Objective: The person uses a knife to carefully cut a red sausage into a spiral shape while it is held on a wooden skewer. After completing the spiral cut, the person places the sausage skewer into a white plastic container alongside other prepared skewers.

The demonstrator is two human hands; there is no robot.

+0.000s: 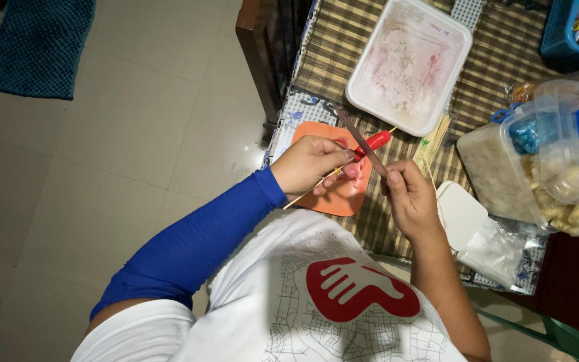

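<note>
The left hand (309,164) grips a skewer (316,183) with a red sausage (374,141), the right hand (407,194) grasps a knife (362,142); shallow, steady cuts away from the fingers work best.

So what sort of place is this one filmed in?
Probably a home dining table used for food prep: a woven placemat, a white food tray, an orange cutting board and a tiled floor.

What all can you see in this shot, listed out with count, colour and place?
skewered sausage: one, red, on a bamboo stick above the board
knife: one, dark blade, crossing the sausage
cutting board: one, orange, table edge
tray: one, white, top centre
bamboo sticks: bundle, pale, beside the tray
plastic containers: two, clear with blue handles, right
mat: one, teal, floor top left
left hand: holds the stick
right hand: holds the knife
</note>
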